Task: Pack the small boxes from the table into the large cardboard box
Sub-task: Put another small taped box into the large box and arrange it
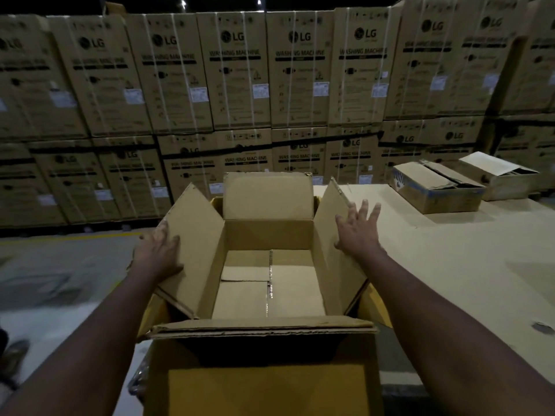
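Boxes [437,187] sit off the far right corner of the large cardboard box [267,234], nearer the right hand [359,232]; it and the left hand [157,250] lie flat on its flaps [192,235].

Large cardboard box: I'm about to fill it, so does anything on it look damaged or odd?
Yes. The near flap of the large cardboard box has a ragged, torn-looking edge. Inside, the bottom flaps meet unevenly, one stepped over another. The left hand and right hand rest open on the side flaps.
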The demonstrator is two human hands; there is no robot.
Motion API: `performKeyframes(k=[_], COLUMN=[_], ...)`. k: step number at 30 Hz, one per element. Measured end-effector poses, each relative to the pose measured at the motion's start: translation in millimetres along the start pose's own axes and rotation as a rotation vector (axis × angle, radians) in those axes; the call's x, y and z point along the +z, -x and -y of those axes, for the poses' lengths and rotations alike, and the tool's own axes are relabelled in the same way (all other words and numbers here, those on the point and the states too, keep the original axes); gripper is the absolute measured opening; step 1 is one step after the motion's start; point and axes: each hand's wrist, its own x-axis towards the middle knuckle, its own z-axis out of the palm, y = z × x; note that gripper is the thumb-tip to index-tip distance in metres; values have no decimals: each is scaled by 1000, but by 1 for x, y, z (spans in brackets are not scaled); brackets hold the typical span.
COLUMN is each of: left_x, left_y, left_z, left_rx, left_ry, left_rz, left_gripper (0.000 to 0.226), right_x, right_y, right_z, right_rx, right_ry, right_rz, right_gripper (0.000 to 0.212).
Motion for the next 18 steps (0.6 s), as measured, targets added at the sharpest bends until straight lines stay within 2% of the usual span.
performKeyframes(k=[4, 6, 12, 18], left_x=[-5, -12, -10, -23], left_y=[-1, -2, -11, -20], left_z=[0, -8, -30, -39], left_rx=[9, 4, -3, -18], left_ry=[36, -72, -374, -311], left_rz=[8, 4, -65, -96], left_gripper=[81, 78, 91, 94], right_x=[7, 11, 25, 5], right_y=[-6, -9, -12, -21], right_z=[-3, -5, -11, 4], right_rx=[16, 24, 27, 17], right_ry=[-45, -81, -36, -106], right_rz=[36, 52, 23, -4], right_gripper=[76, 76, 74, 78])
